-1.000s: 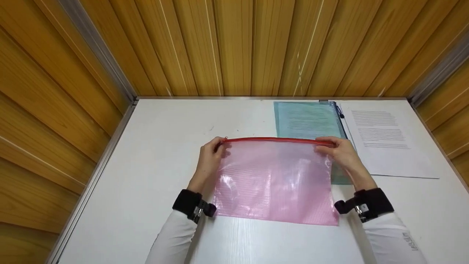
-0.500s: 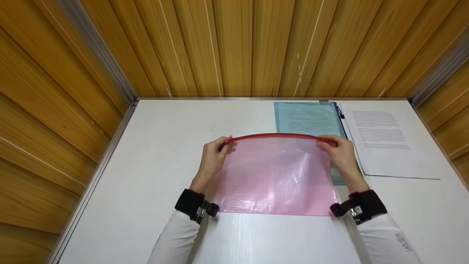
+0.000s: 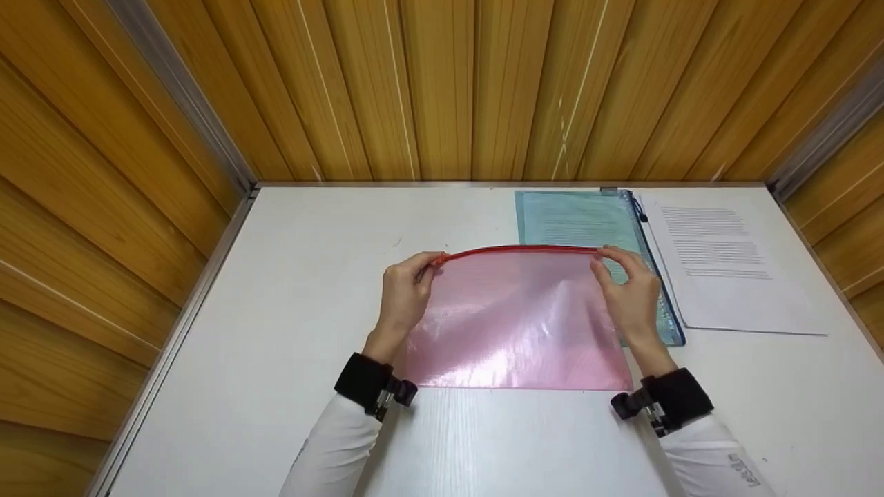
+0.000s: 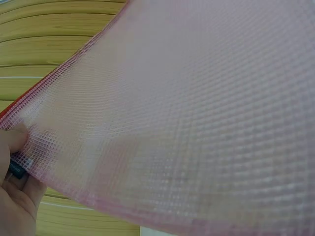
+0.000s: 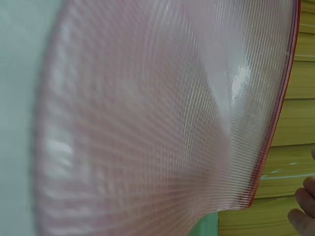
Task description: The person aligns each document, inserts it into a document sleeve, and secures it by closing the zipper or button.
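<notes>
A pink mesh zip pouch with a red zipper along its far edge is held up over the white table. My left hand pinches its upper left corner at the zipper's end; in the left wrist view the thumb lies against the mesh. The right hand is at the upper right corner, thumb and forefinger parted. In the right wrist view, the right fingers show apart from the pouch's corner. The zipper bows upward between the two hands.
Behind the pouch's right side lies a teal zip pouch with a printed sheet inside and a dark blue zipper. Printed white papers lie to its right. Wood-patterned panels wall in the white table.
The pouch has risen and its near edge has drawn away from me. The right hand has shifted left, and its fingers have loosened from the zipper corner. The left hand keeps its pinch.
</notes>
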Demonstrator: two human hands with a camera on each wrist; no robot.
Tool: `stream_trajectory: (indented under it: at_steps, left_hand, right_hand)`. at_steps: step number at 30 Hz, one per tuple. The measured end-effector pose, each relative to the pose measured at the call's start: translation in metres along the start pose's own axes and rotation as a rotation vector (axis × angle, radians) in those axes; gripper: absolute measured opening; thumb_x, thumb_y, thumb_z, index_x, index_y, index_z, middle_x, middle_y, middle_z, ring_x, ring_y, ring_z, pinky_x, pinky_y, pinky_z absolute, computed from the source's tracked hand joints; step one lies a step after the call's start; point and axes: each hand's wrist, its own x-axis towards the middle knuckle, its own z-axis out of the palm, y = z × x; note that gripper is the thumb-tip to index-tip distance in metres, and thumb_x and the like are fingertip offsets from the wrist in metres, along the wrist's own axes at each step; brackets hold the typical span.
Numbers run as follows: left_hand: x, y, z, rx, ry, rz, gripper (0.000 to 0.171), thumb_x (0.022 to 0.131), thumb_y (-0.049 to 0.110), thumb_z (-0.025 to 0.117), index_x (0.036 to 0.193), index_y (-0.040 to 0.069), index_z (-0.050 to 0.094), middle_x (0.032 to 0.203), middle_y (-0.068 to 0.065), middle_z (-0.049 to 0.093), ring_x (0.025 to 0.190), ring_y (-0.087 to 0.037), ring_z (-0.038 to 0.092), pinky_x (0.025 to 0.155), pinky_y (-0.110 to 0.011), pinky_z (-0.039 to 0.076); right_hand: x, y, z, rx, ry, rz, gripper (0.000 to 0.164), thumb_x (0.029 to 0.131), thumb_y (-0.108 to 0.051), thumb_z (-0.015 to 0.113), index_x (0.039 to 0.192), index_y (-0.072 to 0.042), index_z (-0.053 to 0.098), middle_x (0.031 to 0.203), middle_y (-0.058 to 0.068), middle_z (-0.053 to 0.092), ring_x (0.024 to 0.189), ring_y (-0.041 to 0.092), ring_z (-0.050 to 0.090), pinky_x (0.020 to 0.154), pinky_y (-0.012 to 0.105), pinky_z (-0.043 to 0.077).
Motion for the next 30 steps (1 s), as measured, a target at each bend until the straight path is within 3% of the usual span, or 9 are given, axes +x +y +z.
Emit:
stream_trajectory:
  at_steps: [2, 5, 7, 12, 20, 27, 30]
  left_hand:
    - [-0.001, 0.003, 0.000, 0.044, -0.009, 0.059, 0.016, 0.100, -0.007, 0.071, 0.112, -0.006, 0.082, 0.107, -0.020, 0.085, 0.099, -0.032, 0.085, 0.087, -0.039, 0.069]
    - [-0.001, 0.008, 0.001, 0.107, -0.015, 0.145, 0.016, 0.100, -0.006, 0.073, 0.112, -0.004, 0.083, 0.105, -0.017, 0.086, 0.099, -0.031, 0.085, 0.087, -0.039, 0.069]
    - [-0.001, 0.011, 0.001, 0.136, -0.014, 0.193, 0.016, 0.099, -0.005, 0.074, 0.111, -0.003, 0.084, 0.104, -0.015, 0.086, 0.098, -0.030, 0.085, 0.087, -0.039, 0.069]
    - [-0.001, 0.017, 0.002, 0.193, -0.021, 0.272, 0.015, 0.098, -0.004, 0.075, 0.111, -0.002, 0.084, 0.103, -0.015, 0.086, 0.096, -0.029, 0.085, 0.085, -0.038, 0.069]
    - [-0.002, 0.017, 0.006, 0.270, -0.065, 0.328, 0.019, 0.097, -0.008, 0.074, 0.111, -0.002, 0.085, 0.105, -0.017, 0.086, 0.097, -0.032, 0.085, 0.085, -0.039, 0.069]
    - [-0.001, 0.020, 0.008, 0.314, -0.111, 0.355, 0.019, 0.098, -0.007, 0.074, 0.113, -0.001, 0.084, 0.108, -0.018, 0.086, 0.097, -0.034, 0.085, 0.085, -0.039, 0.069]
    - [-0.001, 0.020, 0.008, 0.339, -0.115, 0.367, 0.020, 0.097, -0.008, 0.075, 0.113, 0.000, 0.084, 0.108, -0.017, 0.086, 0.096, -0.033, 0.085, 0.085, -0.038, 0.069]
  right_hand:
    - [-0.004, -0.004, 0.005, 0.013, -0.070, -0.032, 0.018, 0.097, 0.003, 0.078, 0.114, 0.008, 0.081, 0.115, 0.029, 0.081, 0.106, 0.017, 0.080, 0.097, 0.005, 0.048]
    - [-0.011, -0.010, 0.012, 0.042, -0.222, -0.021, 0.015, 0.099, 0.004, 0.076, 0.112, 0.009, 0.081, 0.108, 0.030, 0.082, 0.092, -0.005, 0.073, 0.088, 0.001, 0.050]
    - [-0.015, -0.016, 0.016, 0.050, -0.329, 0.003, 0.017, 0.101, 0.002, 0.075, 0.114, 0.010, 0.081, 0.109, 0.029, 0.082, 0.094, 0.000, 0.076, 0.087, 0.001, 0.050]
    - [-0.023, -0.029, 0.026, 0.063, -0.516, 0.040, 0.022, 0.104, -0.005, 0.074, 0.121, 0.007, 0.080, 0.118, 0.025, 0.082, 0.111, 0.038, 0.081, 0.090, 0.005, 0.052]
    - [-0.029, -0.042, 0.042, 0.142, -0.609, 0.021, 0.024, 0.104, -0.005, 0.074, 0.123, 0.009, 0.079, 0.121, 0.025, 0.082, 0.113, 0.035, 0.080, 0.092, 0.009, 0.056]
    - [-0.034, -0.056, 0.056, 0.178, -0.666, -0.064, 0.027, 0.104, -0.006, 0.074, 0.124, 0.011, 0.078, 0.119, 0.025, 0.082, 0.111, 0.040, 0.080, 0.099, 0.032, 0.066]
    - [-0.036, -0.066, 0.062, 0.205, -0.666, -0.066, 0.026, 0.104, -0.007, 0.074, 0.123, 0.010, 0.079, 0.119, 0.025, 0.082, 0.111, 0.039, 0.080, 0.096, 0.026, 0.064]
